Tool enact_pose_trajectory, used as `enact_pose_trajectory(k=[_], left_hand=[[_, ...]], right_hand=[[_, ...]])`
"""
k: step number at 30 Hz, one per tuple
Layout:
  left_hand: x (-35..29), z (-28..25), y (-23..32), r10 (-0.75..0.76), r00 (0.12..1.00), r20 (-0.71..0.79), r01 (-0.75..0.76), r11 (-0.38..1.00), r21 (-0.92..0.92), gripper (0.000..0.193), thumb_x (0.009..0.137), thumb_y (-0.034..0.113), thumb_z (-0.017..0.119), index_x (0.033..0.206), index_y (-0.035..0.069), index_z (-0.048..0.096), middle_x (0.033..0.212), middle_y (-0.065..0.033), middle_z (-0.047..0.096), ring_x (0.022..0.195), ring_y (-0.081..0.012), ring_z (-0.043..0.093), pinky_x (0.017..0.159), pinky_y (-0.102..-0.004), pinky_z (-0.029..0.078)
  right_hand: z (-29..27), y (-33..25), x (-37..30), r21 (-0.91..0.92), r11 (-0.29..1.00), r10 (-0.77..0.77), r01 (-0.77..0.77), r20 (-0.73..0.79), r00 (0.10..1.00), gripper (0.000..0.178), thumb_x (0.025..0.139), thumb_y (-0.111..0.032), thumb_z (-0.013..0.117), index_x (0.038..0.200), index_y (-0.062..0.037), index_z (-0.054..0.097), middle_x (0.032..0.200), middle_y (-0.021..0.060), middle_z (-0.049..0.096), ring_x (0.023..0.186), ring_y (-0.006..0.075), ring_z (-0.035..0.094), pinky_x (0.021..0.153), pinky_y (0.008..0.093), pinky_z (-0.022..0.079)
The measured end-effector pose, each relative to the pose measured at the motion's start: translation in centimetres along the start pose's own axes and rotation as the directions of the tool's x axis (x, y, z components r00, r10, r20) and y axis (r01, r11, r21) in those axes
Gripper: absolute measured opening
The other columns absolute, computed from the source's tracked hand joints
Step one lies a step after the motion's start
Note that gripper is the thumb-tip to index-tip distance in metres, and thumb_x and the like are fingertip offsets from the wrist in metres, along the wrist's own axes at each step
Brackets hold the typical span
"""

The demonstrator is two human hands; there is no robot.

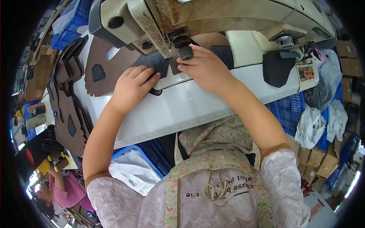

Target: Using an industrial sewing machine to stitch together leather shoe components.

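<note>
Brown piece (114,72) lies at ten o'clock, sewing machine (228,17) at twelve; left hand (133,87) rests bent-fingered on its dark panel (161,64), right hand (208,70) beside a black knob (186,53), any pinch impossible to tell; guiding seems in hand, next calling for steady alignment.

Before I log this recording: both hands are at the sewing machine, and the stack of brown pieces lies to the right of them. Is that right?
Not quite. The stack of brown pieces lies to the left of the hands, as the head view shows. The rest holds: the left hand and right hand are both at the sewing machine.
</note>
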State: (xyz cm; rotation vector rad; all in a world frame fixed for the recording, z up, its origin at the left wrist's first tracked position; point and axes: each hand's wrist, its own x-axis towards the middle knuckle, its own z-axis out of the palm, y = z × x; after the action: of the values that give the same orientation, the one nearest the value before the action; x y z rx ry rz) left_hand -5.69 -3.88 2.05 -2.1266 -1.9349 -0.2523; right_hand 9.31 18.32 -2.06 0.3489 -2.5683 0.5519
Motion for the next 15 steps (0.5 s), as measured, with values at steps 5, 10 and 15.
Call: enact_pose_trajectory(k=[5, 10, 15], left_hand=[[0.37, 0.09, 0.43, 0.018, 1.0, -0.025, -0.016, 0.998, 0.061, 0.032, 0.071, 0.01, 0.064, 0.103, 0.006, 0.07, 0.102, -0.0065, 0.063, 0.094, -0.0242, 0.061, 0.078, -0.0361, 0.051], [0.55, 0.34, 0.7, -0.015, 1.0, -0.027, 0.018, 0.995, 0.099, 0.035, 0.073, 0.01, 0.064, 0.107, 0.006, 0.068, 0.101, -0.0072, 0.06, 0.091, -0.024, 0.059, 0.075, -0.0356, 0.05], [0.77, 0.44, 0.84, -0.036, 0.999, 0.013, 0.034, 0.991, 0.13, 0.038, 0.074, 0.01, 0.063, 0.111, 0.005, 0.066, 0.103, -0.0073, 0.059, 0.092, -0.0237, 0.059, 0.076, -0.0347, 0.05]], right_hand=[[0.06, 0.03, 0.17, -0.02, 1.0, -0.003, 0.002, -0.021, 1.0, 0.021, 0.082, -0.01, 0.057, 0.095, -0.0072, 0.073, 0.109, 0.0037, 0.07, 0.117, 0.0181, 0.058, 0.113, 0.041, 0.033], [0.33, 0.24, 0.19, -0.049, 0.999, 0.005, -0.005, -0.013, 1.0, 0.022, 0.081, -0.009, 0.057, 0.098, -0.0072, 0.072, 0.109, 0.0029, 0.07, 0.118, 0.0181, 0.056, 0.11, 0.0411, 0.036], [0.28, 0.79, 0.71, -0.041, 0.998, -0.049, 0.047, -0.044, 0.998, 0.023, 0.077, -0.002, 0.062, 0.098, -0.0049, 0.071, 0.108, 0.0035, 0.069, 0.111, 0.0254, 0.059, 0.1, 0.0431, 0.046]])
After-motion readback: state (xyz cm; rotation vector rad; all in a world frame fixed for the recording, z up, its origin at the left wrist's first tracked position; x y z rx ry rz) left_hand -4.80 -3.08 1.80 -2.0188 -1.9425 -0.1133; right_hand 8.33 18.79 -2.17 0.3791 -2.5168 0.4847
